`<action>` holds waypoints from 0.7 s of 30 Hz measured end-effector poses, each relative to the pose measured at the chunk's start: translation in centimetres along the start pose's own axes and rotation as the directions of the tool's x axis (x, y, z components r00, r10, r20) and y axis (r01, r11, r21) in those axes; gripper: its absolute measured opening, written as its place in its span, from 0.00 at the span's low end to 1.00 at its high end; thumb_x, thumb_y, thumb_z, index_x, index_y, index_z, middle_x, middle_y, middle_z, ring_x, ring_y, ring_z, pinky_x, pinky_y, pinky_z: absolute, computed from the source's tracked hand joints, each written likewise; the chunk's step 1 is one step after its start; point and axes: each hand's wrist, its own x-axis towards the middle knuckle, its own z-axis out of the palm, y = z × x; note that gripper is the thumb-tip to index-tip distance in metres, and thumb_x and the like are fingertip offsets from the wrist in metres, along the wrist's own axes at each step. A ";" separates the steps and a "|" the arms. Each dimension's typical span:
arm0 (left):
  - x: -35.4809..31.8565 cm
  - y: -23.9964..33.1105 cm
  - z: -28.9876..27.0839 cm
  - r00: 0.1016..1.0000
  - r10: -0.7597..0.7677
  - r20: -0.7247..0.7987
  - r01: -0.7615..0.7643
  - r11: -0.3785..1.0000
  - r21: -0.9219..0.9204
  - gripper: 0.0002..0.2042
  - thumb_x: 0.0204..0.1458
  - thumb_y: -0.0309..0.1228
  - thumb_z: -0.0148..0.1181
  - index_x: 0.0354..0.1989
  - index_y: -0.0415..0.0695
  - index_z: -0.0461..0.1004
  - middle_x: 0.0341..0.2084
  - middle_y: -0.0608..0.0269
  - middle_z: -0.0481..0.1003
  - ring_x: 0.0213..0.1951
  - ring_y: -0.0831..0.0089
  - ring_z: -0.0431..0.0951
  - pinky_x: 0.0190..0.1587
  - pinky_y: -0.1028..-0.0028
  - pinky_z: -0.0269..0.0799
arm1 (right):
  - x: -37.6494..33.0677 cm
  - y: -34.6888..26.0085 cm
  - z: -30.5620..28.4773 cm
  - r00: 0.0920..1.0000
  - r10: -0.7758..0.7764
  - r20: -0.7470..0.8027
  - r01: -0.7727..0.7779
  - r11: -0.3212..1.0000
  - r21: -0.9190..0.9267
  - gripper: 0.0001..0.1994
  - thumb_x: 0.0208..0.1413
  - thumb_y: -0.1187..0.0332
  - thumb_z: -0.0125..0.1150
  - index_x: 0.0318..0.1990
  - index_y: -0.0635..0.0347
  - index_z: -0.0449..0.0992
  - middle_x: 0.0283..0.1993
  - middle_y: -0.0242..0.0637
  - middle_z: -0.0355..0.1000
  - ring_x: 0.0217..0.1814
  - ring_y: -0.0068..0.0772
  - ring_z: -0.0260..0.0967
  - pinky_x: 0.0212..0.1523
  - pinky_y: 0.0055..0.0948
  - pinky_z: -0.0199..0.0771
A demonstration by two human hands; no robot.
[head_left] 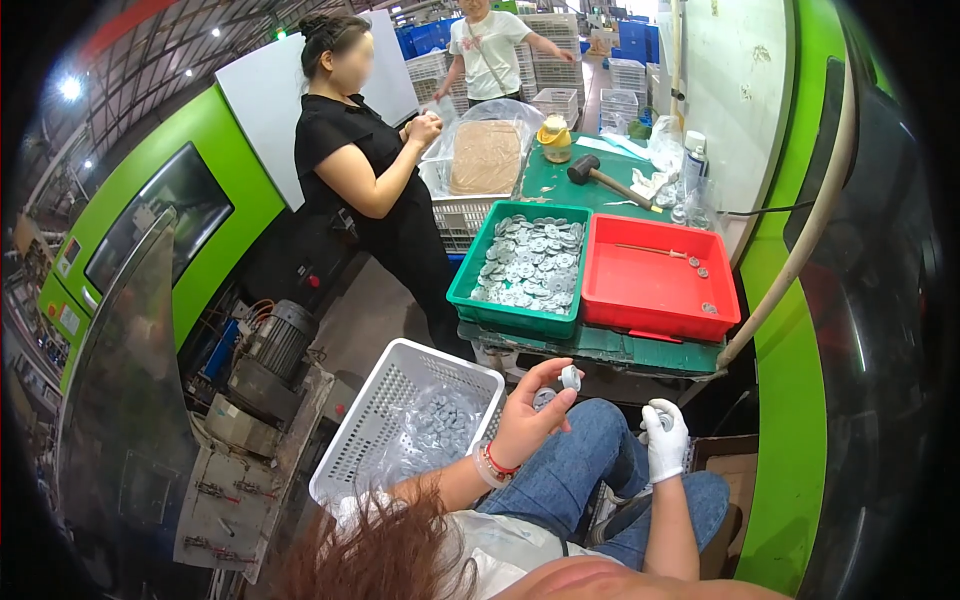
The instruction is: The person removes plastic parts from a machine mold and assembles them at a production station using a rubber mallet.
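My bare left hand is raised over my lap, thumb and fingers closed on a small grey round plastic part. A second grey part shows within the same hand. In a white glove, my right hand rests near my knee, its fingers curled around another grey round part. Beyond my hands, a green tray holds a heap of flat grey parts. To its right is a red tray with a thin stick and a few small round pieces. Left of my lap, a white perforated basket contains bagged grey parts.
Both trays sit on a green-topped table with a mallet, a yellow-lidded jar and a spray can. A person in black stands left of it; another person is behind. Green machines flank me.
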 end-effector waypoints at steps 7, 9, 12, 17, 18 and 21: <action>0.0 -0.1 0.1 1.000 0.005 0.001 -0.005 0.999 -0.040 0.20 0.56 0.28 0.57 0.57 0.43 0.63 0.47 0.60 0.71 0.24 0.85 0.70 0.23 0.85 0.68 | 0.0 0.1 -0.2 1.000 0.000 0.001 0.000 1.000 0.013 0.12 0.50 0.67 0.64 0.40 0.61 0.74 0.25 0.28 0.69 0.19 0.15 0.63 0.19 0.16 0.65; 0.0 0.0 0.1 1.000 0.005 -0.006 -0.006 0.999 -0.035 0.20 0.56 0.28 0.57 0.57 0.43 0.63 0.47 0.60 0.71 0.24 0.85 0.70 0.23 0.85 0.68 | 0.0 0.2 -0.1 1.000 0.010 0.004 -0.010 1.000 0.020 0.12 0.50 0.67 0.64 0.40 0.61 0.74 0.26 0.28 0.69 0.19 0.15 0.63 0.19 0.16 0.65; -0.2 0.0 0.1 1.000 -0.003 -0.008 0.003 0.999 -0.033 0.20 0.56 0.28 0.57 0.57 0.43 0.63 0.47 0.60 0.71 0.24 0.85 0.70 0.23 0.85 0.68 | -0.1 0.2 0.0 1.000 0.011 0.007 -0.011 1.000 0.024 0.12 0.50 0.67 0.64 0.40 0.61 0.74 0.26 0.28 0.69 0.19 0.15 0.63 0.19 0.16 0.65; -0.2 -0.2 0.1 1.000 -0.008 -0.007 0.008 0.999 -0.043 0.20 0.56 0.29 0.57 0.57 0.44 0.63 0.47 0.59 0.71 0.24 0.84 0.70 0.23 0.85 0.68 | -0.1 0.2 -0.1 1.000 0.000 -0.001 0.000 1.000 0.007 0.12 0.50 0.67 0.64 0.40 0.61 0.74 0.26 0.28 0.69 0.19 0.15 0.63 0.18 0.16 0.65; -0.2 -0.2 0.0 1.000 -0.008 -0.008 0.007 0.999 -0.043 0.20 0.56 0.29 0.57 0.57 0.44 0.63 0.47 0.59 0.71 0.24 0.84 0.70 0.23 0.85 0.68 | 0.0 0.3 -0.1 1.000 0.003 0.000 -0.003 1.000 0.009 0.12 0.50 0.67 0.65 0.40 0.61 0.74 0.26 0.28 0.69 0.19 0.15 0.63 0.18 0.16 0.65; -0.1 -0.1 0.1 1.000 -0.008 -0.011 0.007 1.000 -0.029 0.21 0.56 0.29 0.57 0.57 0.44 0.63 0.47 0.59 0.71 0.24 0.84 0.70 0.23 0.84 0.68 | 0.1 0.3 -0.1 1.000 0.005 0.001 -0.005 1.000 0.011 0.12 0.50 0.67 0.65 0.40 0.61 0.74 0.25 0.28 0.69 0.18 0.15 0.63 0.18 0.16 0.65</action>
